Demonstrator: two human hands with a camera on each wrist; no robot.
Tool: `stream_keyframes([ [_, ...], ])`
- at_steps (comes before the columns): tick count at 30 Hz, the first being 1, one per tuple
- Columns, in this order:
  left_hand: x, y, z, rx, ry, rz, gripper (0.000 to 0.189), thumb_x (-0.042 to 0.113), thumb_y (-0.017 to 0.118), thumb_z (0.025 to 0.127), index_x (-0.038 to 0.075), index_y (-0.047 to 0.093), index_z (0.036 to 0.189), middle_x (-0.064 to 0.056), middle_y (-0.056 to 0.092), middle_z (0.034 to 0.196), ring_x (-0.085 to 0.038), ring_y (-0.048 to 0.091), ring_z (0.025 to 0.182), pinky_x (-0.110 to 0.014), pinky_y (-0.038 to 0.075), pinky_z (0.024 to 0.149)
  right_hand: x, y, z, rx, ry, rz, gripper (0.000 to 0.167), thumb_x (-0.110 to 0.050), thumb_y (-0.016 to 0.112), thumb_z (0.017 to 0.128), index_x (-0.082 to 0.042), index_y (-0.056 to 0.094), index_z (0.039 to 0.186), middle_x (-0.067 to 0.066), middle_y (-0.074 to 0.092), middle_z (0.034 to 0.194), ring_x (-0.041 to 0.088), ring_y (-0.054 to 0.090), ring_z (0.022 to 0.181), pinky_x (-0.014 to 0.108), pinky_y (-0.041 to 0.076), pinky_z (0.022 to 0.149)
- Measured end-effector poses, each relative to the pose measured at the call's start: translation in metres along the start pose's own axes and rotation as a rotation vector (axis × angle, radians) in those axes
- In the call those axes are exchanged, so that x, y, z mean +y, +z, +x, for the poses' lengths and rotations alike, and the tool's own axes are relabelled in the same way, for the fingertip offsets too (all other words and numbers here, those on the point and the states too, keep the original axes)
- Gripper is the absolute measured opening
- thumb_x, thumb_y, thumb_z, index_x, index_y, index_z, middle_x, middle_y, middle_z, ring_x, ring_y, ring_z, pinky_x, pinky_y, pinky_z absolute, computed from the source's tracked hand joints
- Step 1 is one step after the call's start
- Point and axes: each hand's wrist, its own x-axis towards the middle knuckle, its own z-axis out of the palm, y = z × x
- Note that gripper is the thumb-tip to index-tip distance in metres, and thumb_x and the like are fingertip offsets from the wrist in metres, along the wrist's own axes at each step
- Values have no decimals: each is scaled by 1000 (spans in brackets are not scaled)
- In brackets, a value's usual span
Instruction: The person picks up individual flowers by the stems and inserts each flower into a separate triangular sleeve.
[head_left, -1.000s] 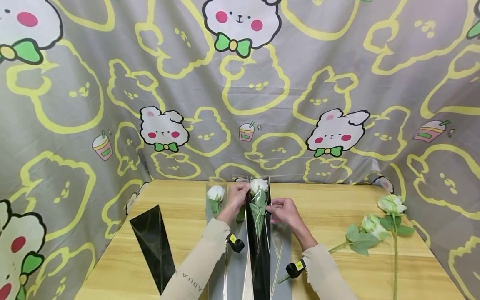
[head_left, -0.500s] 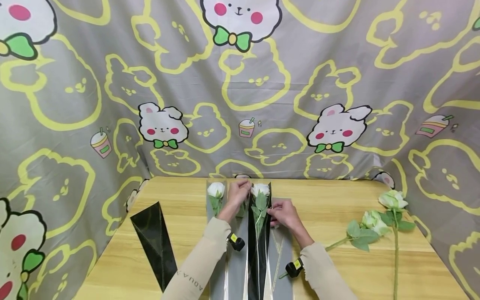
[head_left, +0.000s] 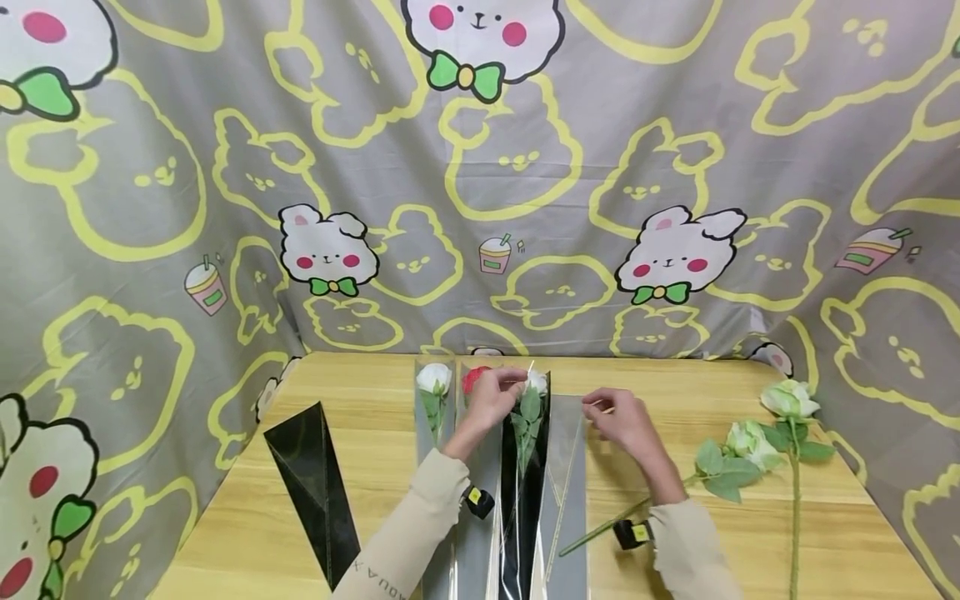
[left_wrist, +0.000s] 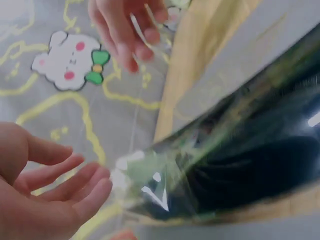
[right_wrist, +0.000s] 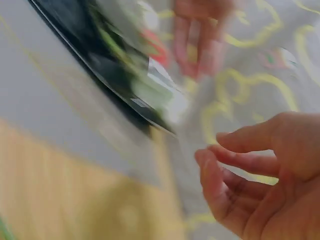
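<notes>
In the head view, a clear-fronted black flower sleeve (head_left: 517,521) lies mid-table holding a white rose (head_left: 537,382) with green leaves. My left hand (head_left: 493,400) hovers over the sleeve's top left, partly covering the rose. Its fingers are loosely bent beside the clear top (left_wrist: 157,187) in the left wrist view, holding nothing. Off the sleeve's right side is my right hand (head_left: 621,419), above the edge of a flat grey sleeve (head_left: 567,500). In the right wrist view its thumb and fingers (right_wrist: 210,172) curve loosely with nothing between them.
Left of the black sleeve lie a sleeved red flower (head_left: 472,380) and a sleeved white rose (head_left: 433,380). Another black sleeve (head_left: 313,492) rests at the left. Pale green roses (head_left: 787,400) with long stems lie at the right. A patterned curtain (head_left: 555,317) borders the table's back.
My right hand has come away from the black sleeve's edge and moved right. My left hand has shifted slightly right, off the sleeve's left edge, uncovering the red flower.
</notes>
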Motion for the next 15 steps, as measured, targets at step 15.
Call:
stream_keyframes([
  [15, 27, 82, -22, -246, 87, 467, 32, 16, 66, 101, -1, 70, 74, -14, 65, 131, -26, 67, 93, -25, 54, 80, 34, -136, -65, 160, 252, -423, 50, -38, 55, 104, 5, 55, 128, 34, 65, 114, 51, 62, 94, 50, 48, 65],
])
